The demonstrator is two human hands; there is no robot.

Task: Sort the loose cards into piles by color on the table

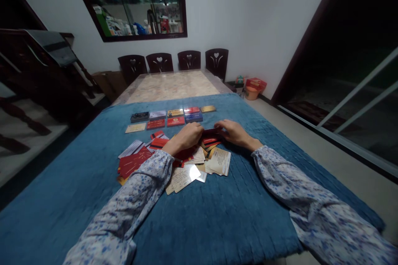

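Over a loose pile of cards, my left hand [188, 136] and my right hand [234, 133] are closed on the two ends of a dark red stack of cards [210, 131]. Some of my fingers are hidden behind the stack and behind my hands. Red cards [135, 162] spread out at the left of the pile, partly under my left forearm. Cream cards [220, 160] lie below my right hand, and pale, glossy cards [185, 177] are nearest to me. Beyond my hands stand neat stacks in two rows, among them a red stack [175, 121] and a blue stack [193, 116].
A blue cloth [217, 219] covers the near part of the long table; its bare marble-look top [177, 85] shows farther off. Several dark chairs [217, 61] stand at the far end. A glass-shelved cabinet [139, 0] is set in the wall. An orange bucket [251, 92] sits on the floor.
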